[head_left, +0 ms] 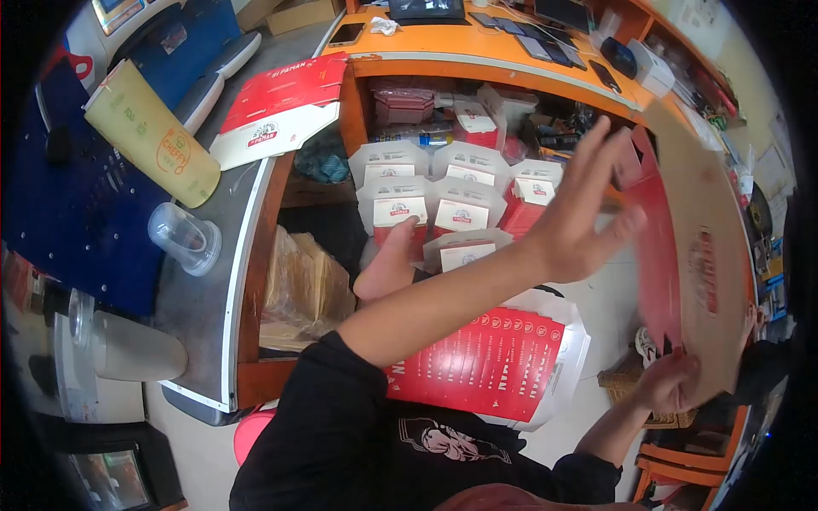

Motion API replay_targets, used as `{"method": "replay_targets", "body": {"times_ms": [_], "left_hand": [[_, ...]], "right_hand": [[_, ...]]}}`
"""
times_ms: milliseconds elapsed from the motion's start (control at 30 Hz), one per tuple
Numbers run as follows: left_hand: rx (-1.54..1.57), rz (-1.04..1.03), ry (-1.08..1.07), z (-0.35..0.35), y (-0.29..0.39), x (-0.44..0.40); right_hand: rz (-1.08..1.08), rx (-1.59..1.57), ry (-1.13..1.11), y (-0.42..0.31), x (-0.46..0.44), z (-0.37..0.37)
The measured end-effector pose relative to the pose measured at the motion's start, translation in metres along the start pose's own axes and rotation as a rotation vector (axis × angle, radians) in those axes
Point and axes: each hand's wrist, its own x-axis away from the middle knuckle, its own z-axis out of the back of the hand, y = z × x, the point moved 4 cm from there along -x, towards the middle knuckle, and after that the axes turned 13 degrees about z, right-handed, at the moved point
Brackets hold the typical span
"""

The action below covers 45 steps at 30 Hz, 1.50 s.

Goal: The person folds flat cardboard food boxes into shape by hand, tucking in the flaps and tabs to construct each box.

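A partly folded carton [703, 264], tan outside with red panels, stands up at the right. My right hand [669, 383] grips its lower end, thumb and fingers closed on the edge. Close to the carton's red side flap is my left hand [584, 204], its fingers spread and slightly blurred; whether it touches the flap is unclear. A stack of flat red printed cartons [486, 362] with white flaps lies below my left forearm. Several folded red and white boxes [464, 213] stand in rows beyond that arm, beside a bare foot [388, 260].
An orange desk [477, 47] with phones runs across the top. On the grey counter [192, 315] at the left are a tall yellow cup stack [153, 136], clear cups [183, 238] and red-and-white flat cartons [281, 102]. A plastic-wrapped bundle [302, 285] stands beside the counter.
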Motion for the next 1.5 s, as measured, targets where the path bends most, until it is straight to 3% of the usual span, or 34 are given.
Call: {"method": "replay_targets", "body": {"times_ms": [33, 100, 200, 233, 333, 367, 500, 567, 700, 800, 900, 1033, 1100, 1167, 1233, 1300, 1333, 1433, 1500], "left_hand": [[-0.019, -0.014, -0.032, -0.008, -0.002, -0.001], [-0.054, -0.037, -0.094, -0.019, -0.003, -0.002], [0.331, 0.164, -0.333, -0.028, 0.011, -0.002], [0.297, 0.093, -0.230, -0.031, 0.014, -0.003], [0.332, 0.157, -0.190, -0.024, 0.022, -0.006], [0.238, 0.115, -0.110, -0.021, 0.024, -0.006], [-0.056, -0.017, 0.161, -0.016, 0.047, -0.002], [-0.095, -0.055, 0.207, -0.018, 0.059, 0.004], [0.198, 0.001, -0.001, -0.036, 0.058, 0.010], [0.055, 0.079, -0.079, -0.034, 0.045, 0.007], [-0.394, 0.148, 0.196, -0.007, 0.044, 0.007], [-0.630, 0.117, 0.171, -0.006, 0.022, 0.040], [-0.549, 0.215, 0.045, -0.011, 0.007, 0.050], [-0.233, 0.378, -0.212, -0.016, -0.015, 0.054], [0.324, 0.574, -0.592, -0.015, -0.031, 0.048], [0.371, 0.650, -0.671, -0.011, -0.029, 0.050], [0.395, 0.692, -0.713, -0.012, -0.027, 0.051], [0.153, 0.617, -0.396, -0.005, -0.024, 0.045], [0.362, 0.640, -0.353, -0.012, -0.033, 0.048]], "right_hand": [[-0.060, -0.047, 0.163, -0.007, -0.001, -0.002], [-0.011, -0.183, 0.136, -0.052, -0.023, -0.071], [-0.120, -0.320, 0.115, -0.058, -0.034, -0.083], [-0.112, -0.273, 0.173, -0.051, -0.036, -0.081], [-0.171, -0.016, 0.266, -0.040, -0.051, -0.097], [-0.352, 0.383, 0.267, -0.047, -0.054, -0.109], [-0.540, 0.531, -0.064, -0.001, -0.044, -0.108], [-0.605, 0.267, -0.083, 0.006, -0.020, -0.111], [-0.580, -0.428, -0.180, 0.009, 0.007, -0.123], [-0.681, -0.610, -0.152, 0.012, 0.015, -0.113], [-0.722, -0.332, -0.012, 0.007, 0.010, -0.112], [-0.722, -0.285, 0.123, 0.002, -0.005, -0.122], [-0.769, -0.389, 0.134, 0.005, -0.002, -0.121], [-0.736, -0.451, 0.121, 0.006, 0.004, -0.122], [-0.700, -0.450, 0.102, 0.013, 0.009, -0.118], [-0.668, -0.383, 0.080, 0.022, 0.006, -0.112], [-0.623, -0.195, 0.008, 0.018, 0.005, -0.113], [-0.552, 0.281, -0.151, 0.008, 0.011, -0.112], [-0.590, 0.193, -0.171, -0.004, 0.034, -0.114]]}}
